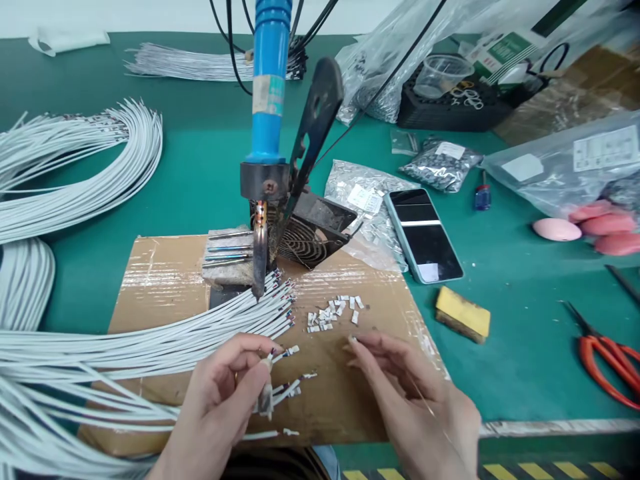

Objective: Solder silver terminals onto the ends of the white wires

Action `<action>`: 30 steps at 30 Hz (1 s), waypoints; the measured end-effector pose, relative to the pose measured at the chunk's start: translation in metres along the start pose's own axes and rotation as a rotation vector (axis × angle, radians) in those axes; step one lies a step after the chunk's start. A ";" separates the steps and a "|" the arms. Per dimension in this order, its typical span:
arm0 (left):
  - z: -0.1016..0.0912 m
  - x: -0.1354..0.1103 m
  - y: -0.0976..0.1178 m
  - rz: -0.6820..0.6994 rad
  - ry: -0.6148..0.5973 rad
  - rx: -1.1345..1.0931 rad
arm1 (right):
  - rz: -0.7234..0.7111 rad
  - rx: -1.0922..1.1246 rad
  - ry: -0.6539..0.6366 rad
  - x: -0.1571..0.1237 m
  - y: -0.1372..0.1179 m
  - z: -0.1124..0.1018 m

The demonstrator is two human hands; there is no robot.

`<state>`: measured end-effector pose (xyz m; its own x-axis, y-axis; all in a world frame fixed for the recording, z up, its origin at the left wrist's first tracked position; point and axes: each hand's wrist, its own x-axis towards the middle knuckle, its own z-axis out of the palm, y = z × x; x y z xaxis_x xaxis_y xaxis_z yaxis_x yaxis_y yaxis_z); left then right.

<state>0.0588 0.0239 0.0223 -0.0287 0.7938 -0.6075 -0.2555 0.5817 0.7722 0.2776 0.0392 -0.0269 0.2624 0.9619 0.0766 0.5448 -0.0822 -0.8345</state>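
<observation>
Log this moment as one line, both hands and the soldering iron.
left hand: pinches cable end | right hand: near small white connectors, grip contents unclear | soldering iron: tip down | under connectors: cardboard

Two hands over a cardboard sheet (370,413), below a blue-handled soldering iron (269,133).
The left hand (220,393) pinches a white cable (271,361) near its connector-tipped end; the right hand (425,380), fingertips together, has a thin wire (423,399) running through it. Loose white connectors (327,313) lie beyond, near fanned cables (200,340). The green table (520,300) also carries a smartphone (427,243), yellow sponge (463,313) and red-handled scissors (591,343).
</observation>
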 end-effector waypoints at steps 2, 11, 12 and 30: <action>-0.001 0.000 0.000 0.024 -0.001 0.052 | 0.086 0.104 -0.045 -0.002 -0.006 0.001; -0.003 -0.001 0.002 -0.053 -0.032 -0.041 | 0.288 0.546 -0.329 -0.010 -0.058 0.029; -0.004 -0.001 0.002 -0.055 -0.042 -0.032 | 0.303 0.561 -0.365 -0.011 -0.061 0.031; 0.006 -0.003 0.001 0.128 0.076 0.057 | 0.128 0.557 -0.322 -0.016 -0.073 0.040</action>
<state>0.0645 0.0231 0.0266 -0.1314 0.8475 -0.5143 -0.1900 0.4877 0.8521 0.2014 0.0402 0.0112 -0.0004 0.9906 -0.1371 0.0079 -0.1371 -0.9905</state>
